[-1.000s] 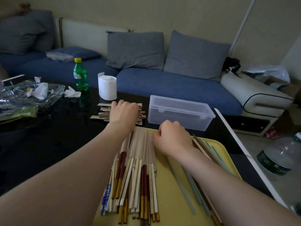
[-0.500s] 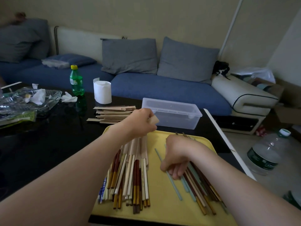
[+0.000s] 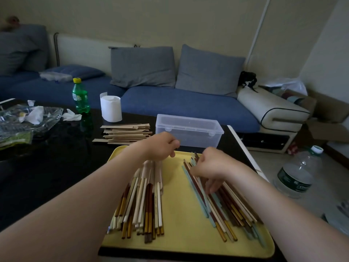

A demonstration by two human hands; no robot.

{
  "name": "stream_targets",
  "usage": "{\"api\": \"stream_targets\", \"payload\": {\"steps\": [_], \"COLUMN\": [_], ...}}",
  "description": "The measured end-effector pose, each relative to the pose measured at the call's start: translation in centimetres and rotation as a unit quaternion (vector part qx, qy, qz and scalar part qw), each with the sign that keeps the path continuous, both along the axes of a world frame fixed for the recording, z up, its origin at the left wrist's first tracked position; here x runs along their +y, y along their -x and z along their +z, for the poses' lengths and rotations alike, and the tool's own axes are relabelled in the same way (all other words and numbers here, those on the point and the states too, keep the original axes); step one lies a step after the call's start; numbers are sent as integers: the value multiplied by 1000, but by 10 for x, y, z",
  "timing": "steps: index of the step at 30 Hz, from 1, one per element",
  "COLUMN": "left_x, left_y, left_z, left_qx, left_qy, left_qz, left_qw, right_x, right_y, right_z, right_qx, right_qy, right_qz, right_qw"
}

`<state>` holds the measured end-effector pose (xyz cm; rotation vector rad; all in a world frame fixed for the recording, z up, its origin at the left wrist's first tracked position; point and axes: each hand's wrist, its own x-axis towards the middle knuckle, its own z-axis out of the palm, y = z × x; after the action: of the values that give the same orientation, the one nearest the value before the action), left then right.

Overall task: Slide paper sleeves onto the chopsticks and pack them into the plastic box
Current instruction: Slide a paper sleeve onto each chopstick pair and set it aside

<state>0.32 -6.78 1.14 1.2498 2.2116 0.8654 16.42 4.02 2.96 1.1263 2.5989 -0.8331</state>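
Far left on the dark table [image 3: 56,167]: a glass dish [image 3: 49,120] holding crumpled tissues. Near it, a green bottle [image 3: 80,96] stands upright, with a white paper roll [image 3: 110,108] just beside it. In front of the roll lies a flat stack of brown paper sleeves [image 3: 125,134], off the tray and just left of the plastic box.

The yellow tray [image 3: 177,214] sits at the near table edge. On its left half lies a pile of sleeved chopsticks [image 3: 145,197], sleeves toward the far end. The left hand [image 3: 160,146] sits over the far end of this pile. Its fingers are curled in, thumb against forefinger; whether this grip holds anything cannot be told.

The clear plastic box [image 3: 188,130] stands on the table just beyond the tray's far edge — contents not discernible.

On the tray's right half lie the bare chopsticks [image 3: 226,208], fanned diagonally. The right hand [image 3: 209,165] rests on them, fingers bent down among the sticks — whether this grip has closed on one cannot be told.

Far right, on the floor, stands a large water bottle [image 3: 296,174].
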Motion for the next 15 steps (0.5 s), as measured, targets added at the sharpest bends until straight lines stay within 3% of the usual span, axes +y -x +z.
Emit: {"api": "stream_targets", "payload": {"steps": [5, 8, 11, 15], "left_x": [6, 7, 7, 9], "left_y": [-6, -11, -13, -11], "left_z": [2, 6, 9, 11], "left_qx": [-9, -135, -278, -349], "left_qy": [13, -43, -107, -167], "left_qz": [-13, 40, 109, 199], "left_qw": [1000, 989, 949, 900], "right_x": [-2, 2, 0, -6], "right_y": [-6, -8, -11, -13], "right_z": [-3, -3, 1, 5], "right_qx": [-20, 27, 72, 62], "right_qy": [70, 93, 157, 208], "right_qz": [48, 35, 79, 151], "right_qw": [996, 995, 982, 964]}}
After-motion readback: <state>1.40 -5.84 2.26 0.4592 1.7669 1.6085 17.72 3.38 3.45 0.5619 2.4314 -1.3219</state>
